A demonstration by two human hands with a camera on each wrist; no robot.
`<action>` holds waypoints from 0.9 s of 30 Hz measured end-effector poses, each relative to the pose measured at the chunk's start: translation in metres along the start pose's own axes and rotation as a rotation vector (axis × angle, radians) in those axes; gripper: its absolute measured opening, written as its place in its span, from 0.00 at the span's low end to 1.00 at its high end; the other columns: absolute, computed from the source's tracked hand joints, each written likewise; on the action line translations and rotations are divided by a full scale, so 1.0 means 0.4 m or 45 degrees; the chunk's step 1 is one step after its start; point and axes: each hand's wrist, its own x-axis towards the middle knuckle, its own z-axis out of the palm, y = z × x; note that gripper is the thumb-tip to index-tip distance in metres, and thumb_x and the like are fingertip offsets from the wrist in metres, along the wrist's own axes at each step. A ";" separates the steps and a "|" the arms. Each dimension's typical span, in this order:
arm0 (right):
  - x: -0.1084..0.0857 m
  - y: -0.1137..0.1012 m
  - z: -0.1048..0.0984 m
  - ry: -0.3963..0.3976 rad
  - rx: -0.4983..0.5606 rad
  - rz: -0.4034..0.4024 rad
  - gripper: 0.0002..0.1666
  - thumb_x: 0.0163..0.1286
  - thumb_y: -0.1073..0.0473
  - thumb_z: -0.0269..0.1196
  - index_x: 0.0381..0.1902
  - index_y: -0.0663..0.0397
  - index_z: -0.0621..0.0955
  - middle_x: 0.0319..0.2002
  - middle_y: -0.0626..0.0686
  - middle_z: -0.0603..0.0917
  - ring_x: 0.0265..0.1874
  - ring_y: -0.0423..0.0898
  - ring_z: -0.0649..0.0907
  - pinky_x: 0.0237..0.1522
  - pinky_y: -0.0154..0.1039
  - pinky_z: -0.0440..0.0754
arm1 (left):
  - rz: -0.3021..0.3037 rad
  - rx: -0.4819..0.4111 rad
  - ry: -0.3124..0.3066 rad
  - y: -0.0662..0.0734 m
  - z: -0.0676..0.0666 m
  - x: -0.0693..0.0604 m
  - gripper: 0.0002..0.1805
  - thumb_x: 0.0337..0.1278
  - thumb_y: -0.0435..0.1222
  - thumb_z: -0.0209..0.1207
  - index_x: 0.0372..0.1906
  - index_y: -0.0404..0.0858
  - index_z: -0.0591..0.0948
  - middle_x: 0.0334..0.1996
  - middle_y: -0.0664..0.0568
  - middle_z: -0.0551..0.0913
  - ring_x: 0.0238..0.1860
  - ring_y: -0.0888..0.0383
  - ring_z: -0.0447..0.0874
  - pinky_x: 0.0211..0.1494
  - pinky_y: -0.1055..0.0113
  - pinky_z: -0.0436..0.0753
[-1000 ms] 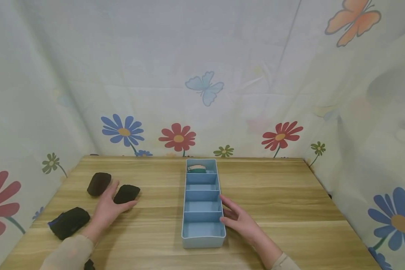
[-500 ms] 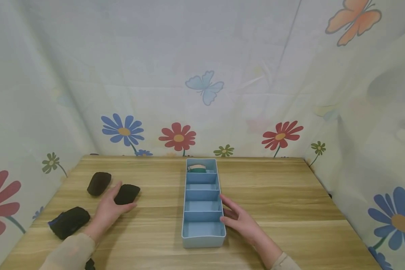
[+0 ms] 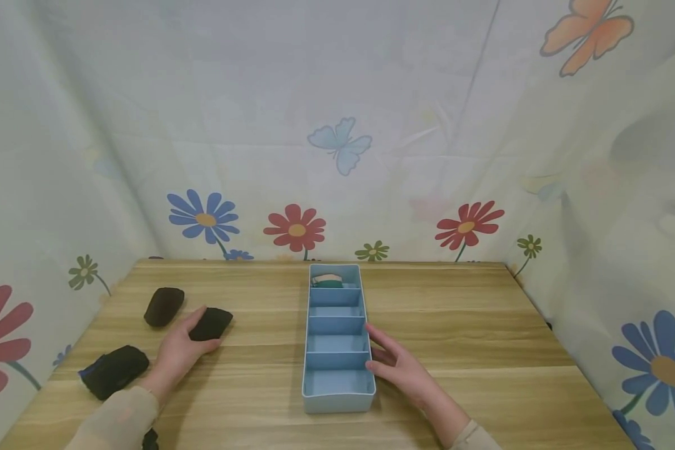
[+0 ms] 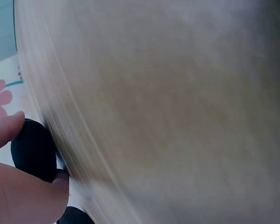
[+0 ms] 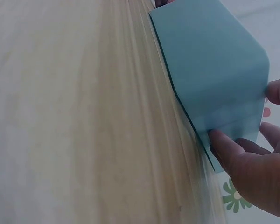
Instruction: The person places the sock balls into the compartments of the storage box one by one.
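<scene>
On the left of the table, my left hand (image 3: 177, 351) pinches a black cloth bundle (image 3: 211, 324) between thumb and fingers. In the left wrist view the thumb and a finger touch opposite sides of the dark bundle (image 4: 33, 151). My right hand (image 3: 400, 365) rests against the right side of a light blue divided box (image 3: 339, 403), fingertips at its wall. From the right wrist, the fingers (image 5: 224, 144) lie against the smooth outer side of the box (image 5: 210, 60). A green and beige folded item (image 3: 328, 281) sits in the box's farthest compartment.
A dark brown bundle (image 3: 164, 307) lies behind the left hand, and a black bundle with a blue edge (image 3: 114, 372) lies left of its wrist. Another black thing (image 3: 150, 439) shows partly beside the left sleeve. A flowered cloth (image 3: 247, 156) surrounds the wooden table (image 3: 455, 312).
The left hand's thumb and fingers have drawn in slightly on the black bundle, which stays on the same spot. The right hand and the box keep their place.
</scene>
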 end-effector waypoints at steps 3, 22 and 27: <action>0.000 -0.001 0.000 -0.003 0.006 -0.002 0.43 0.70 0.66 0.63 0.78 0.57 0.57 0.76 0.66 0.54 0.69 0.67 0.65 0.66 0.50 0.68 | -0.019 0.011 0.004 0.000 -0.002 0.000 0.48 0.55 0.36 0.69 0.76 0.30 0.55 0.72 0.26 0.55 0.71 0.28 0.49 0.71 0.37 0.54; -0.001 -0.001 0.003 -0.008 0.031 -0.017 0.43 0.70 0.68 0.62 0.78 0.58 0.56 0.76 0.65 0.53 0.69 0.67 0.64 0.65 0.46 0.70 | -0.132 -0.055 -0.018 -0.005 -0.012 0.003 0.44 0.58 0.33 0.65 0.77 0.35 0.58 0.73 0.29 0.54 0.72 0.29 0.47 0.71 0.36 0.52; -0.001 0.001 0.002 -0.013 0.036 -0.022 0.43 0.70 0.67 0.62 0.78 0.58 0.56 0.76 0.66 0.53 0.69 0.66 0.64 0.65 0.46 0.71 | -0.136 -0.064 -0.025 -0.004 -0.015 0.004 0.43 0.58 0.34 0.66 0.76 0.35 0.59 0.73 0.29 0.55 0.72 0.28 0.47 0.71 0.36 0.52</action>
